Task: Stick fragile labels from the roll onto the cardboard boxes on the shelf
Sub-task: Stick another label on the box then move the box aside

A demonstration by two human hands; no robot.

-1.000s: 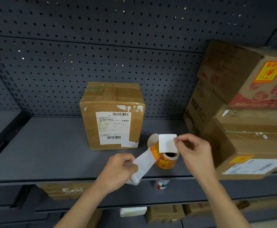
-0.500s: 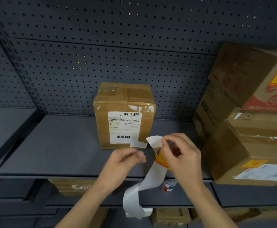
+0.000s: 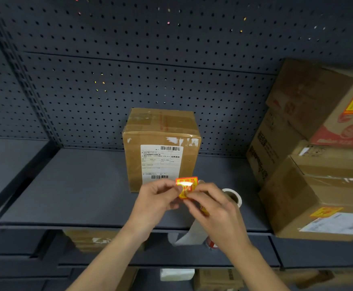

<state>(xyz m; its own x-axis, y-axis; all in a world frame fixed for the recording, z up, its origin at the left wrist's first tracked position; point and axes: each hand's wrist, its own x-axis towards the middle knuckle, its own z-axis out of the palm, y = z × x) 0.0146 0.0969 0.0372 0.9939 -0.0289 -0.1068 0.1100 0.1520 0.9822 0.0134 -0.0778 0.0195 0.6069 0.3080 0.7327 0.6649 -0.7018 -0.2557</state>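
Head: label [image 3: 186, 184] between both hands [image 3: 156, 199] [image 3: 213, 211]

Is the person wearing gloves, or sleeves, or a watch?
No. The left hand and the right hand are bare: no gloves, rings or watch show. The forearms are bare too, with no sleeves in view.
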